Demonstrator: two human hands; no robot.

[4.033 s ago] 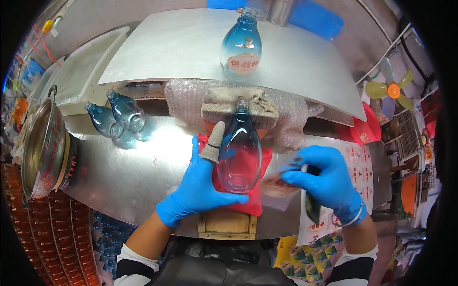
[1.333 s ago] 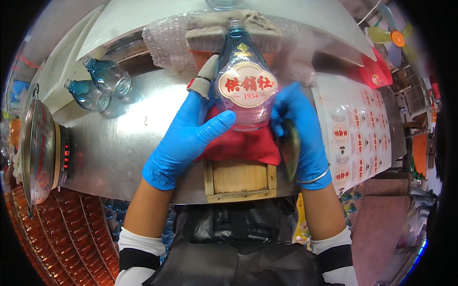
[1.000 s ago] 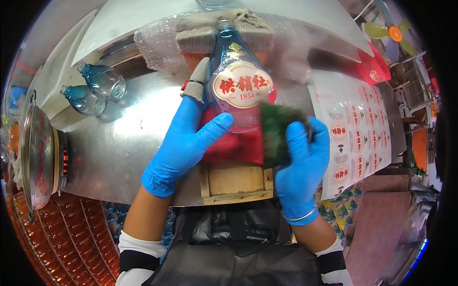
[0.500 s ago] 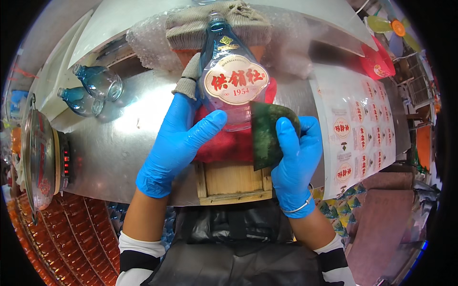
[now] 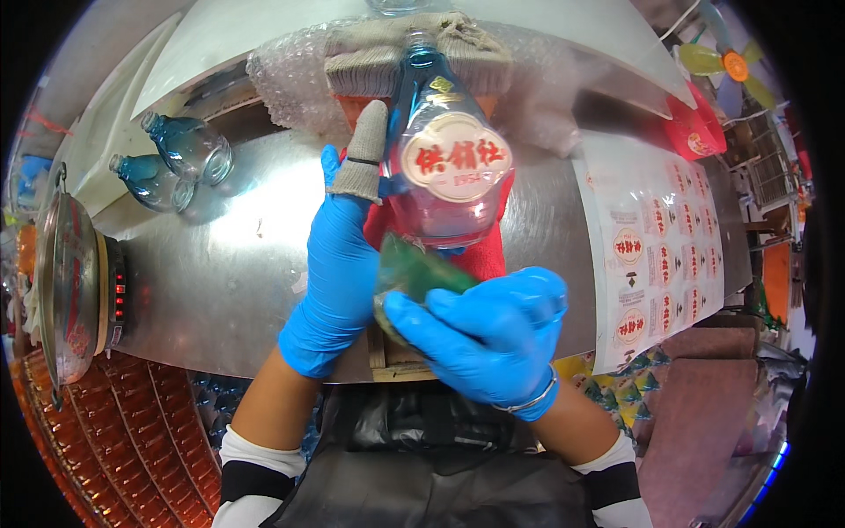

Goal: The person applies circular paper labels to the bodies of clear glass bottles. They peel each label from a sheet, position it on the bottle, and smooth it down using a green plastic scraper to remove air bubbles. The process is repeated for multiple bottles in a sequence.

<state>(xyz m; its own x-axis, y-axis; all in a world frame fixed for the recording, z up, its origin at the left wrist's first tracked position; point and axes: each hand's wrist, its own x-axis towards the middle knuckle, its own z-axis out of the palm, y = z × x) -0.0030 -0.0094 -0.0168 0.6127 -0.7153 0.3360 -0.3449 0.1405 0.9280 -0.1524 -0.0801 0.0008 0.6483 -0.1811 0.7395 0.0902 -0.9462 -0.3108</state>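
A clear glass bottle with a blue-tinted neck lies tilted over a red cloth, its neck toward the grey folded cloth at the back. A cream label with red print is on its upper face. My left hand, in a blue glove with a grey fabric sleeve over one finger, grips the bottle from the left and below; most fingers are hidden behind it. My right hand, also blue-gloved, pinches a flat green scraper just below the bottle's base, near my left wrist.
Two more blue-tinted bottles lie at the left on the metal table. A sheet of labels lies at the right. Grey folded cloth and bubble wrap are at the back. A lidded pot stands far left.
My right hand has swept the green scraper left and toward me, from the bottle's lower right to below its base. The bottle and left hand have shifted slightly right.
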